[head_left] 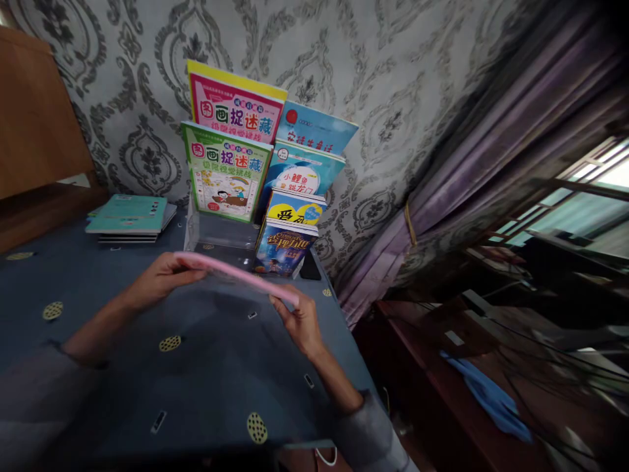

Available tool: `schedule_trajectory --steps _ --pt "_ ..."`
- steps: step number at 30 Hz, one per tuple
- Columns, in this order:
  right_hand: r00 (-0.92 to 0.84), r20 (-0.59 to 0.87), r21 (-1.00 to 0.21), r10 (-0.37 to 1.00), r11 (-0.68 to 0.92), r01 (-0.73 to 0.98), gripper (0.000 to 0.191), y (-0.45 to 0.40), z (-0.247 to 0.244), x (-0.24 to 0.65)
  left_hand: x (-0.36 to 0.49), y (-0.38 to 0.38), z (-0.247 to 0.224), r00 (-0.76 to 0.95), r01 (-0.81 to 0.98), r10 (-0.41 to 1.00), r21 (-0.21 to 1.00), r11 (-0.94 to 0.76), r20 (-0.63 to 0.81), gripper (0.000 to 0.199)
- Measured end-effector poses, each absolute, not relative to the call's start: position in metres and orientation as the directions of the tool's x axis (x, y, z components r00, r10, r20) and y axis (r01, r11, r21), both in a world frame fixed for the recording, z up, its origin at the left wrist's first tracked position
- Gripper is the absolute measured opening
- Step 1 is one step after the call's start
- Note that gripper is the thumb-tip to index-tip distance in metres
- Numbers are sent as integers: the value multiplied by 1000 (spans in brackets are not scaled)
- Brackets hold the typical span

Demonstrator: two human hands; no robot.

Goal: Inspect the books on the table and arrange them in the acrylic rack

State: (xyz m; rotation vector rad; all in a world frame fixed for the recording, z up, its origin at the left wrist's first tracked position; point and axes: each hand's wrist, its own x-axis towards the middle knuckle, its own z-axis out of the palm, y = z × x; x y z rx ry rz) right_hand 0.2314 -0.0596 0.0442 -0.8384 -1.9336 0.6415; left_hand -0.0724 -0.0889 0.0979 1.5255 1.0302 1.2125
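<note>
A thin pink book (pixel 236 273), seen nearly edge-on and slightly blurred, is held above the table between my two hands. My left hand (pixel 164 278) pinches its left end, and my right hand (pixel 298 320) grips the right end. Behind it stands a clear stepped rack (pixel 221 235). Its left side carries a green picture book (pixel 226 174) in front of a pink and yellow one (pixel 238 105). On the right, blue books (pixel 307 167), a yellow-and-blue book (pixel 296 207) and dark blue books (pixel 285 248) rise in tiers. The pink book's cover is hidden from me.
A stack of teal-covered books (pixel 130 215) lies left of the rack on the dark blue tablecloth (pixel 211 387). A dark phone-like object (pixel 310 267) sits at the rack's right. Patterned wallpaper rises behind; a purple curtain (pixel 388 242) hangs right, beside a cluttered reddish desk (pixel 417 354).
</note>
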Motion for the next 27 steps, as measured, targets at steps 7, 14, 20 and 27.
schedule_trajectory --steps 7,14,20,27 --pt "-544 559 -449 626 780 436 26 -51 -4 241 -86 -115 43 610 429 762 716 -550 220 36" --pt "-679 352 -398 644 760 514 28 -65 -11 246 -79 -147 4 687 571 709 483 -664 161 54" --pt "-689 232 -363 686 718 593 30 -66 2 239 -86 -147 10 733 566 671 447 -693 113 68" --pt "-595 175 -287 785 618 731 26 -67 5 213 -93 -117 1 501 810 864 326 -488 48 50"
